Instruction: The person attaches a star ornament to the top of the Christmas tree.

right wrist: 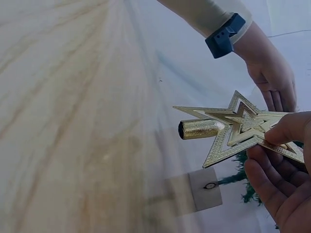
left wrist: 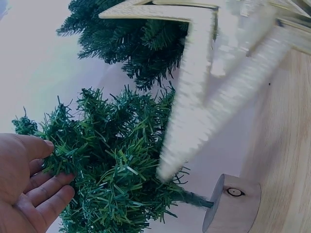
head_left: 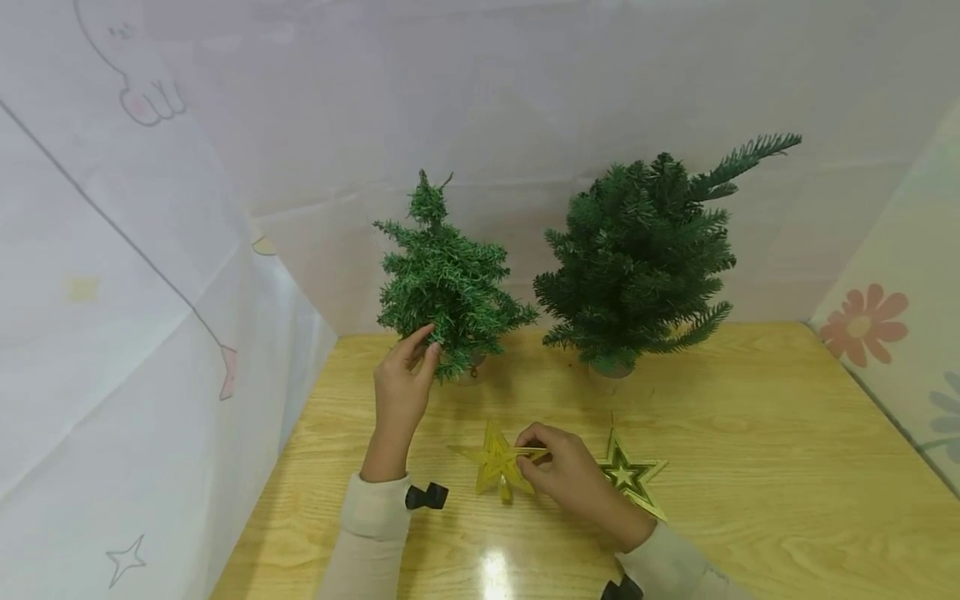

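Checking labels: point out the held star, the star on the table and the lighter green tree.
Held star (right wrist: 250,121): right wrist view, inner star.
Table star (head_left: 623,477): head view, inner star.
Lighter green tree (head_left: 447,279): head view, foliage.

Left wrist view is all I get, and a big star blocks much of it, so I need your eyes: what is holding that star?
Observer: The right hand; it pinches the gold star between thumb and fingers.
Operator: Is it the only one out there?
Observer: No, the head view shows a second star lying on the wooden table, partly hidden by the right arm.
Operator: And the darker tree, whose lower part I can't see: what is under it?
Observer: A short base shows beneath its lowest branches.
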`<state>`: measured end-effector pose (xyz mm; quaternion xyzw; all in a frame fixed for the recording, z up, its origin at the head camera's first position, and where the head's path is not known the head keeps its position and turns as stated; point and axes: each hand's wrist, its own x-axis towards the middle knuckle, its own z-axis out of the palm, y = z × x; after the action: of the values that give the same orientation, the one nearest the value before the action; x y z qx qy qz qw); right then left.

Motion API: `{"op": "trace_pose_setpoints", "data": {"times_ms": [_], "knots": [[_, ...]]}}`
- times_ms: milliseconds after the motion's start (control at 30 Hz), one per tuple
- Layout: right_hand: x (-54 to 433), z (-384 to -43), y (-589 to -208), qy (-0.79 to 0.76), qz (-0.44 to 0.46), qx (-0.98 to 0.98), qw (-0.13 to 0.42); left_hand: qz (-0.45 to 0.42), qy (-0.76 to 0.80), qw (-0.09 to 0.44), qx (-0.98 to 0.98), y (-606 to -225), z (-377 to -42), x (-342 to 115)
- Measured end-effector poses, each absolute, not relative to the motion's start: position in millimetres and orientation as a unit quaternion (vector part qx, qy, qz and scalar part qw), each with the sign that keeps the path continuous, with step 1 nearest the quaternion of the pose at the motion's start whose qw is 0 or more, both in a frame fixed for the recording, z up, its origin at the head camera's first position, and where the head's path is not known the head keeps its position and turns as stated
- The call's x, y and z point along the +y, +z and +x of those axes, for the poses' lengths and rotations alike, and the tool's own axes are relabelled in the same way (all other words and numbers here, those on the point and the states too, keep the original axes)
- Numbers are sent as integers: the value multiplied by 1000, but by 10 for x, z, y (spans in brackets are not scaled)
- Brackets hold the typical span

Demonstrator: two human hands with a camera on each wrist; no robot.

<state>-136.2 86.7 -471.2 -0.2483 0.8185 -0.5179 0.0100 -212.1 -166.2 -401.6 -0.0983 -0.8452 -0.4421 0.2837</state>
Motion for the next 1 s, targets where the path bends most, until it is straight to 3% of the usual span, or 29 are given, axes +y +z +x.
{"op": "trace_pose_setpoints", "data": {"times_ms": [1000], "knots": [[1022,-1353,-4449,-532,-236,811,-60,-109,-450,289,-838,-4035,-2142,-1674]]}}
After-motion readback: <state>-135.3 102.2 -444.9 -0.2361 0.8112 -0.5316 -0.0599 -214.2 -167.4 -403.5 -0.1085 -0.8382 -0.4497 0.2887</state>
